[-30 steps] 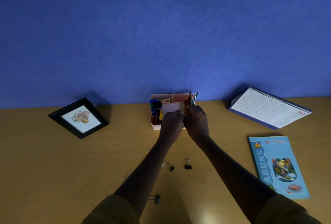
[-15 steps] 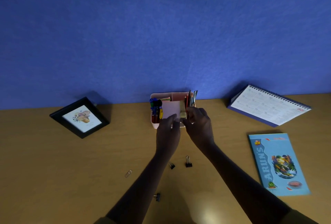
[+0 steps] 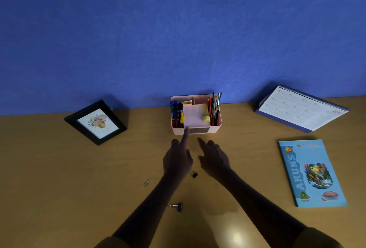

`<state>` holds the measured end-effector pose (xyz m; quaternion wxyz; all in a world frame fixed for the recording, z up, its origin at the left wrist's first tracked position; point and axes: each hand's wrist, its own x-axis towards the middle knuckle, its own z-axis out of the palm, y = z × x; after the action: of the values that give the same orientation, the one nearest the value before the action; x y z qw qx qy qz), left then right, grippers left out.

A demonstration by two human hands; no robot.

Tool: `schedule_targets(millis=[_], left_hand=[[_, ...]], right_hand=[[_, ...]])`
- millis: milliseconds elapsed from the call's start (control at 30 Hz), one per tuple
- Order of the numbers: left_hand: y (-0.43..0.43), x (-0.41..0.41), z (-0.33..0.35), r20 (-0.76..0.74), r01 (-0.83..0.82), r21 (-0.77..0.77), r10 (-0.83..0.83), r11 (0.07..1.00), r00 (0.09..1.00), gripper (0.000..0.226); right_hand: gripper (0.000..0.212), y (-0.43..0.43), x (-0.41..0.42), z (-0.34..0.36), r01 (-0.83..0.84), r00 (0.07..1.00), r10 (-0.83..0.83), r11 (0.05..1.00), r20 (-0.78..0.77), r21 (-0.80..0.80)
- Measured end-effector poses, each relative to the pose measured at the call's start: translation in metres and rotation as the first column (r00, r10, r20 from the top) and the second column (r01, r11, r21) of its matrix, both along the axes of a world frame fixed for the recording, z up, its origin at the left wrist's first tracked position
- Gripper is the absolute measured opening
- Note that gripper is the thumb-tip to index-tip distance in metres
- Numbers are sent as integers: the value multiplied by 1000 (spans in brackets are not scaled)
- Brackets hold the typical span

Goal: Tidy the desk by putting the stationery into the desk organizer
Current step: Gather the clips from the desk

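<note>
While both hands hover empty and loosely spread, the small black binder clip (image 3: 194, 174) lies on the desk (image 3: 59, 188) at the left hand's (image 3: 177, 161) five o'clock, the right hand (image 3: 213, 159) equally near; pink plastic organizer (image 3: 196, 130) at twelve.

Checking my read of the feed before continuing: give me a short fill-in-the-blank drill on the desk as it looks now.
1. The pencils stand in the organizer's ____ compartment.
2. Both hands, left hand and right hand, hold ____.
3. The picture frame stands to the organizer's ____.
4. The paper clip lies on the ____.

Missing words: right; nothing; left; desk
</note>
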<state>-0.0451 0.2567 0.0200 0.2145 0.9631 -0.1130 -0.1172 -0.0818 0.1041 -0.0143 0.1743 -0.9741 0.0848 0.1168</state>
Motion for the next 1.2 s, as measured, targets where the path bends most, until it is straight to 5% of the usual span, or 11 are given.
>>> schedule_targets(millis=[200,1200], left_hand=[[-1,-2,-3,14,5,16,-6,1000,1000,96],[5,6,0,11,54,109,-55,993,998,92]], right_hand=[[96,1,12,-8,-36,999,35,997,-15,-68],[75,20,-22,0,-72,996,78,986,34,-147]])
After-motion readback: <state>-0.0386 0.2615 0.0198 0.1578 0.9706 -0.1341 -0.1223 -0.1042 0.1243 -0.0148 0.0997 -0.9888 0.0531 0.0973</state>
